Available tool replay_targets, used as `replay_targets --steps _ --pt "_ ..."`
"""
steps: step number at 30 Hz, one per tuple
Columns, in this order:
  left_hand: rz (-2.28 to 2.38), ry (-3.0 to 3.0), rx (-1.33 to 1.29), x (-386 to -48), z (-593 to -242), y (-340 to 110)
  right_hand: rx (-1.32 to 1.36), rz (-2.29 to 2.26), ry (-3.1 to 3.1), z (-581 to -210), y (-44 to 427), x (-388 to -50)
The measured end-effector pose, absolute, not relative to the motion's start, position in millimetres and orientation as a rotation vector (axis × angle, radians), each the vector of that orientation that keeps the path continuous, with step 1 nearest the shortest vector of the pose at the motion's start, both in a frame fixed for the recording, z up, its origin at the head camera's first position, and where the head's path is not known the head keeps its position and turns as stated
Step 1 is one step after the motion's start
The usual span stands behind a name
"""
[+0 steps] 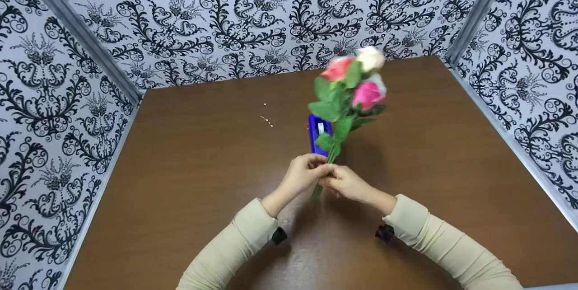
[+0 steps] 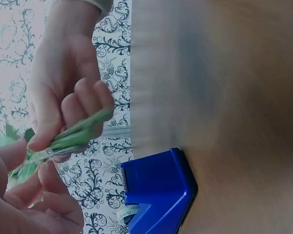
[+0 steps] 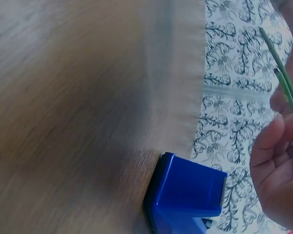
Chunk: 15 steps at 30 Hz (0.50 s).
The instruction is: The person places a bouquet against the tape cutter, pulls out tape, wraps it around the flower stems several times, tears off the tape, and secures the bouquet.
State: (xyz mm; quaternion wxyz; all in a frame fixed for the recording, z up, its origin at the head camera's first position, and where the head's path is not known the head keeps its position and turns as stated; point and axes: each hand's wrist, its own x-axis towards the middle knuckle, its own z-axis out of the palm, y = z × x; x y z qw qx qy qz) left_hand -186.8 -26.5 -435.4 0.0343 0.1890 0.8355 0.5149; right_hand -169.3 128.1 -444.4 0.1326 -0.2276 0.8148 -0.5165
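A bouquet of roses (image 1: 347,95), coral, white and pink with green leaves, is held tilted over the table. My left hand (image 1: 302,172) pinches the lower stems; in the left wrist view, a glossy clear patch, perhaps tape, shows on the stems (image 2: 78,134) between the fingertips. Touching the left hand, my right hand (image 1: 350,184) grips the same stems. Their cut ends (image 3: 283,80) stick out past the fingers in the right wrist view. Just beyond the hands stands a blue tape dispenser (image 1: 314,138), partly covered by leaves; its tape roll (image 2: 128,213) shows in the left wrist view.
The brown wooden table (image 1: 203,154) is bordered by patterned panels (image 1: 248,19) at the back and on both sides. Small pale specks (image 1: 267,121) lie or shine on the tabletop left of the dispenser.
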Motion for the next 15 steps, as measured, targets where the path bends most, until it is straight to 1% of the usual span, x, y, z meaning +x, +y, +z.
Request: replay_targets --steps 6,10,15 --pt "1.588 2.570 0.533 -189 -433 -28 -0.749 -1.350 2.434 -460 130 -176" --pt "1.675 2.511 0.491 -192 -429 -32 -0.799 -1.359 2.481 -461 138 -183" --pt "1.727 2.511 0.428 -202 -429 -47 -0.714 -1.408 2.578 -450 161 -190"
